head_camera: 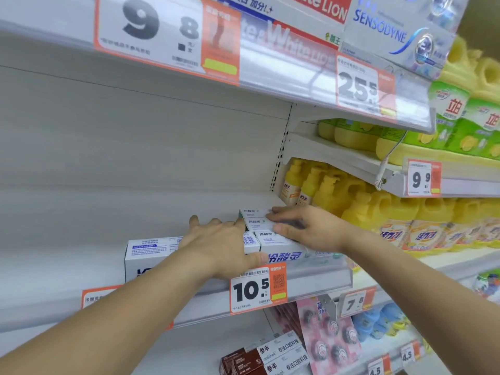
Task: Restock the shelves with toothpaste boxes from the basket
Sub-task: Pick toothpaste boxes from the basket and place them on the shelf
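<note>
Left hand lies flat, fingers straight, covering part of the boxes on the shelf. Right hand pinches the far boxes; basket out of frame.

Head view, close, facing shelf
</note>
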Available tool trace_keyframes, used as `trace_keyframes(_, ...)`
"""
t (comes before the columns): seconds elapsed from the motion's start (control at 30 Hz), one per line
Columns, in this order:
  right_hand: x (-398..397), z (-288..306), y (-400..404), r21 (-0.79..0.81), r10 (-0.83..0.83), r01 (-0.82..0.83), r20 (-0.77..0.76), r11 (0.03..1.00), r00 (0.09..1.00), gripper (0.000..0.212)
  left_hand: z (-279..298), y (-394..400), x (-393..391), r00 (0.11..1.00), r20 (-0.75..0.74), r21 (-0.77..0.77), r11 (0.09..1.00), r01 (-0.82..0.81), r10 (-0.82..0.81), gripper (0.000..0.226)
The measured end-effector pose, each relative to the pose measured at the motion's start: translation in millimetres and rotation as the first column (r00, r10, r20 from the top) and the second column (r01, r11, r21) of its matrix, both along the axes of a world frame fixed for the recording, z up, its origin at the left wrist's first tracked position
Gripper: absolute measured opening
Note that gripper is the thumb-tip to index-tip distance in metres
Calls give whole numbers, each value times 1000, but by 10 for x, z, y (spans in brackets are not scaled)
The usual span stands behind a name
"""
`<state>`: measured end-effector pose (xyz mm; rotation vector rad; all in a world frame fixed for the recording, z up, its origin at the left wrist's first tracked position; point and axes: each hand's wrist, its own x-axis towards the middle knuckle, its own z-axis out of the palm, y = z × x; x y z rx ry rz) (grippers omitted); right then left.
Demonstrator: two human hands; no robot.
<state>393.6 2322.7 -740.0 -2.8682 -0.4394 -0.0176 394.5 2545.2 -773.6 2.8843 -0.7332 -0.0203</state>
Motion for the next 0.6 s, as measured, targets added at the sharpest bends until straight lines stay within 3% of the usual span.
trace_keyframes(0.23,-201,-239,163,-111,-51,54,32,992,998,54,-9,-4,-22,998,70,12,1000,-1,1,80)
trace_keyframes(0.47,-242,-328,127,-42,-60,69,188,997,980,50,31,-28,-90,997,65,16,999,-39,38,83)
trace_keyframes(0.6,-273,-356,183,-56,-74,88,220,995,973,63,51,-16,-92,998,57,25,999,-28,26,84)
